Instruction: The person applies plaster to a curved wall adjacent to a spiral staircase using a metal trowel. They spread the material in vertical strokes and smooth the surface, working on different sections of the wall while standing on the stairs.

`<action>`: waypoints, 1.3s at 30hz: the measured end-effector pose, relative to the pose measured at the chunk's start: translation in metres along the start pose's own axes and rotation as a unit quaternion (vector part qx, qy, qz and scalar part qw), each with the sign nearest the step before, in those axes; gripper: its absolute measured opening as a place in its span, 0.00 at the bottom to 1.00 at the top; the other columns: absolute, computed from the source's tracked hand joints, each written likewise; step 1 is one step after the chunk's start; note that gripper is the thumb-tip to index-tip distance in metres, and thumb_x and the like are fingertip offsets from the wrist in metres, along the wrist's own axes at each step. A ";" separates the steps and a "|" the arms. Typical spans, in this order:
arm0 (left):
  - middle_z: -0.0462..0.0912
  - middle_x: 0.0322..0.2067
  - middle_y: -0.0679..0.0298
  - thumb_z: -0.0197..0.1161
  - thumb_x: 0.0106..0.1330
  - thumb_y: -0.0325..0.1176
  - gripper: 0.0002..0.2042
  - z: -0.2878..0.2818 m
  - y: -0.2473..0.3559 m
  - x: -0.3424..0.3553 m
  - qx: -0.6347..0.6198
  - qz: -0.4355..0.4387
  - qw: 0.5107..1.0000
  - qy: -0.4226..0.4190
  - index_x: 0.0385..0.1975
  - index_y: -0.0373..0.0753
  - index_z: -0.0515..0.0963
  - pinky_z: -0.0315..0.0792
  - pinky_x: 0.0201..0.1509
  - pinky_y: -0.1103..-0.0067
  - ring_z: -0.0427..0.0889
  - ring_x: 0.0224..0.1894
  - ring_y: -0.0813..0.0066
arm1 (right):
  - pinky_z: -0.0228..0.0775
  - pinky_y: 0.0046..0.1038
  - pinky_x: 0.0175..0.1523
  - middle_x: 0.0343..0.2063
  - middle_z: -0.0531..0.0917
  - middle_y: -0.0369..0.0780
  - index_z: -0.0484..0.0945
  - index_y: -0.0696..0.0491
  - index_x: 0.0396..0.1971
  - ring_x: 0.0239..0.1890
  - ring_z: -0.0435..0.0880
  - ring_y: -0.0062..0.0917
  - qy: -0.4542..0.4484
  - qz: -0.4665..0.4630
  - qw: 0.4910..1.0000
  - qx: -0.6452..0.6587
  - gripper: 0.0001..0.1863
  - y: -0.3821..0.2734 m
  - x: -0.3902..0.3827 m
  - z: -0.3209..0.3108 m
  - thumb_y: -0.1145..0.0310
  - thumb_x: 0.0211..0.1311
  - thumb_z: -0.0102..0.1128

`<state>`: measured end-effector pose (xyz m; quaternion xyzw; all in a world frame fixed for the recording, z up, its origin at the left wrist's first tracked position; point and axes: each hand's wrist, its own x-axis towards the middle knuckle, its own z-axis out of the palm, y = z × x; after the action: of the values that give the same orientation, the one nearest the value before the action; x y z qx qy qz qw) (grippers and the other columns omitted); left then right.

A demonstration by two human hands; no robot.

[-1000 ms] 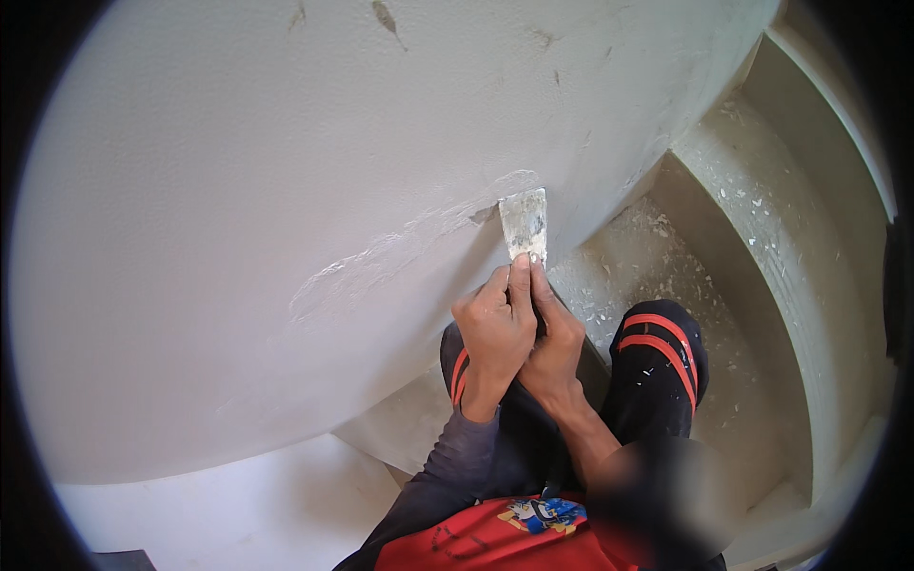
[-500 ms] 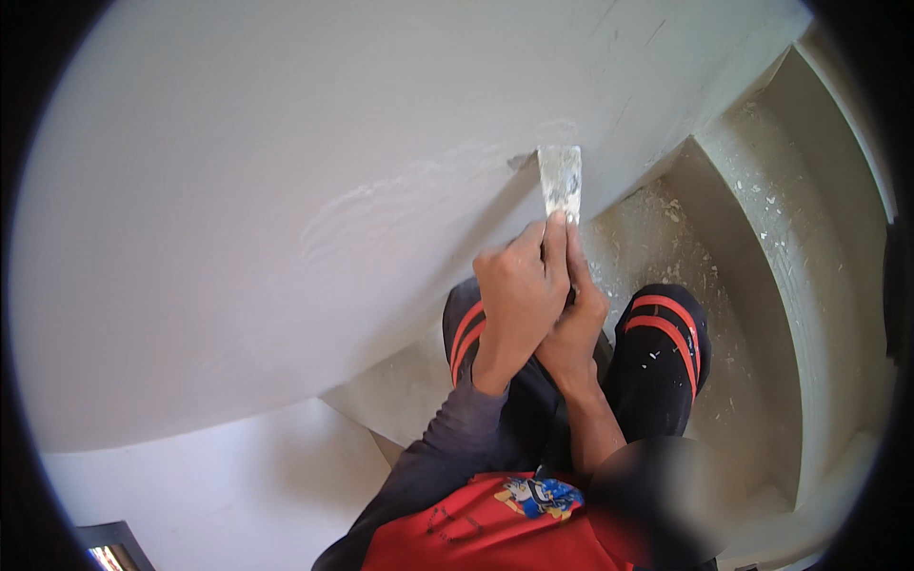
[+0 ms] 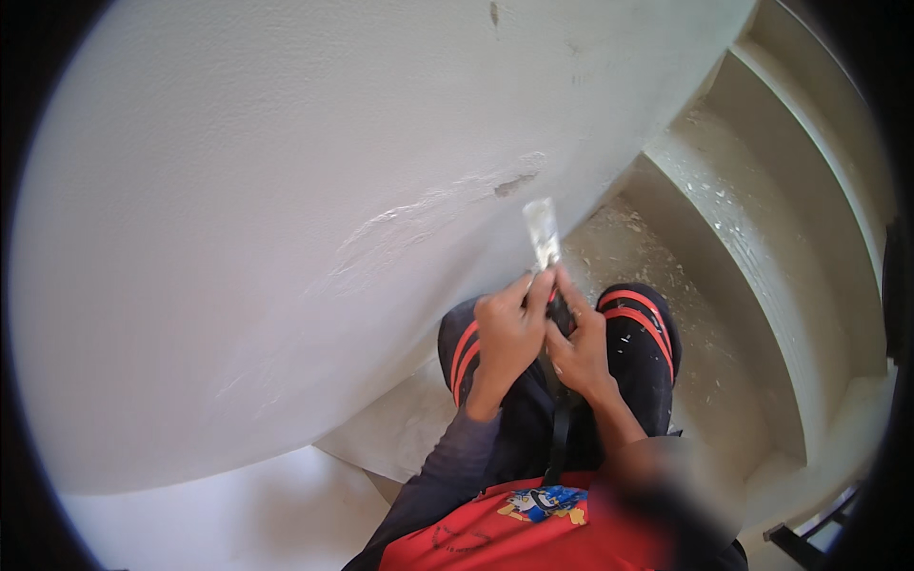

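Our scraper (image 3: pixel 541 231) has dropped off the wall (image 3: pixel 286 209) since a moment ago, blade now just below the chipped patch (image 3: pixel 514 183). We clamp its handle with both fists together, left hand (image 3: pixel 507 335) beside right hand (image 3: pixel 578 347), above the steps (image 3: pixel 733 219).

wall (image 3: pixel 286 238) blocks left; open room over steps (image 3: pixel 724 219) right.

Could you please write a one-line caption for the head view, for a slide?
Both hands, left hand and right hand, grip a putty knife just below a chipped patch on a white wall.
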<state>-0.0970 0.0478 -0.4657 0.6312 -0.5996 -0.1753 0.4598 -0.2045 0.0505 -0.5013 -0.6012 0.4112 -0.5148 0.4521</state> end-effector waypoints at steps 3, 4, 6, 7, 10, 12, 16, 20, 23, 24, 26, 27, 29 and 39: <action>0.83 0.28 0.53 0.59 0.64 0.29 0.08 -0.016 -0.035 -0.054 -0.064 -0.045 0.997 0.021 0.33 0.30 0.80 0.73 0.33 0.78 0.82 0.28 0.68 | 0.71 0.20 0.33 0.35 0.79 0.40 0.60 0.55 0.64 0.28 0.78 0.16 -0.101 0.213 0.967 0.099 0.32 -0.005 -0.015 -0.031 0.76 0.58 0.55; 0.84 0.32 0.54 0.59 0.64 0.28 0.08 -0.024 -0.050 -0.073 -0.076 -0.061 0.994 0.053 0.35 0.30 0.80 0.75 0.38 0.79 0.83 0.32 0.71 | 0.70 0.19 0.29 0.32 0.79 0.38 0.59 0.54 0.65 0.24 0.76 0.15 -0.114 0.268 0.948 0.126 0.32 -0.009 -0.016 -0.038 0.76 0.59 0.54; 0.84 0.34 0.56 0.58 0.64 0.26 0.07 -0.049 -0.070 -0.108 -0.036 -0.148 0.984 0.098 0.37 0.30 0.80 0.75 0.42 0.78 0.83 0.35 0.70 | 0.65 0.18 0.23 0.26 0.74 0.34 0.58 0.50 0.65 0.19 0.72 0.13 -0.115 0.247 0.951 0.149 0.31 -0.010 -0.008 -0.055 0.75 0.61 0.53; 0.81 0.41 0.53 0.58 0.64 0.27 0.10 -0.062 -0.076 -0.121 -0.022 -0.201 0.975 0.092 0.43 0.29 0.77 0.75 0.44 0.77 0.81 0.40 0.68 | 0.66 0.18 0.23 0.25 0.74 0.34 0.58 0.50 0.65 0.19 0.72 0.13 -0.118 0.241 0.956 0.120 0.31 -0.011 -0.001 -0.065 0.75 0.61 0.53; 0.61 0.58 0.45 0.62 0.63 0.34 0.29 -0.088 -0.104 -0.149 0.143 -0.174 0.957 0.185 0.59 0.27 0.57 0.64 0.57 0.70 0.69 0.55 0.58 | 0.66 0.18 0.25 0.26 0.76 0.35 0.64 0.51 0.61 0.19 0.73 0.14 -0.111 0.195 0.973 0.050 0.27 -0.028 0.009 -0.086 0.74 0.61 0.55; 0.41 0.66 0.40 0.65 0.60 0.43 0.46 -0.108 -0.128 -0.149 0.287 -0.080 0.902 0.312 0.65 0.25 0.39 0.48 0.68 0.62 0.51 0.67 0.52 | 0.66 0.19 0.26 0.27 0.77 0.36 0.66 0.52 0.59 0.20 0.74 0.14 -0.110 0.149 0.983 -0.007 0.25 -0.045 0.014 -0.085 0.74 0.60 0.56; 0.30 0.65 0.34 0.68 0.55 0.50 0.57 -0.111 -0.140 -0.090 0.359 -0.076 0.837 0.406 0.63 0.21 0.27 0.31 0.68 0.54 0.29 0.69 0.44 | 0.66 0.19 0.26 0.27 0.78 0.37 0.64 0.53 0.53 0.20 0.75 0.14 -0.105 0.147 0.983 0.019 0.22 -0.062 0.008 -0.094 0.74 0.59 0.58; 0.26 0.65 0.32 0.67 0.54 0.55 0.60 -0.091 -0.146 -0.062 0.361 -0.103 0.801 0.467 0.61 0.20 0.26 0.28 0.67 0.53 0.24 0.69 0.42 | 0.66 0.19 0.25 0.26 0.78 0.38 0.58 0.52 0.52 0.20 0.75 0.14 -0.129 0.164 0.973 0.100 0.22 -0.062 -0.003 -0.099 0.73 0.61 0.56; 0.25 0.64 0.33 0.65 0.54 0.58 0.60 -0.082 -0.145 -0.066 0.380 -0.110 0.810 0.432 0.61 0.20 0.26 0.29 0.67 0.53 0.25 0.69 0.41 | 0.68 0.21 0.27 0.29 0.79 0.40 0.55 0.53 0.52 0.22 0.77 0.17 -0.183 0.167 0.961 0.120 0.21 -0.049 0.004 -0.102 0.72 0.64 0.53; 0.25 0.64 0.33 0.65 0.54 0.58 0.60 -0.081 -0.147 -0.071 0.397 -0.098 0.811 0.419 0.61 0.20 0.26 0.29 0.67 0.53 0.25 0.69 0.41 | 0.68 0.21 0.27 0.28 0.79 0.40 0.55 0.53 0.52 0.22 0.77 0.18 -0.194 0.172 0.956 0.138 0.20 -0.043 0.010 -0.100 0.71 0.65 0.51; 0.25 0.65 0.33 0.65 0.53 0.59 0.60 -0.082 -0.158 -0.071 0.432 -0.054 0.803 0.406 0.61 0.20 0.27 0.29 0.67 0.53 0.25 0.69 0.41 | 0.69 0.22 0.28 0.28 0.79 0.40 0.55 0.54 0.52 0.22 0.78 0.20 -0.207 0.178 0.945 0.180 0.19 -0.033 0.021 -0.089 0.70 0.66 0.49; 0.25 0.65 0.33 0.65 0.53 0.59 0.60 -0.079 -0.166 -0.073 0.444 -0.040 0.799 0.403 0.62 0.20 0.27 0.30 0.67 0.53 0.25 0.69 0.40 | 0.69 0.25 0.30 0.28 0.79 0.41 0.54 0.56 0.52 0.24 0.78 0.23 -0.246 0.172 0.939 0.166 0.18 -0.027 0.028 -0.084 0.70 0.67 0.46; 0.26 0.65 0.33 0.65 0.53 0.59 0.59 -0.075 -0.175 -0.076 0.471 -0.043 0.784 0.402 0.62 0.21 0.28 0.31 0.67 0.52 0.26 0.69 0.41 | 0.70 0.25 0.32 0.29 0.79 0.41 0.55 0.56 0.52 0.26 0.79 0.23 -0.334 0.159 0.914 0.165 0.18 -0.006 0.041 -0.078 0.69 0.66 0.46; 0.41 0.66 0.38 0.66 0.55 0.49 0.51 -0.041 -0.125 -0.073 0.337 -0.223 0.815 0.415 0.65 0.25 0.38 0.40 0.69 0.57 0.41 0.69 0.45 | 0.70 0.20 0.29 0.29 0.78 0.38 0.64 0.57 0.45 0.27 0.78 0.17 -0.640 0.268 0.707 0.138 0.11 -0.022 0.093 -0.096 0.66 0.69 0.42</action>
<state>-0.0064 0.1128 -0.5677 0.8758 -0.2162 0.2194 0.3717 -0.2872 -0.0443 -0.4510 -0.5819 0.0910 0.0853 0.8036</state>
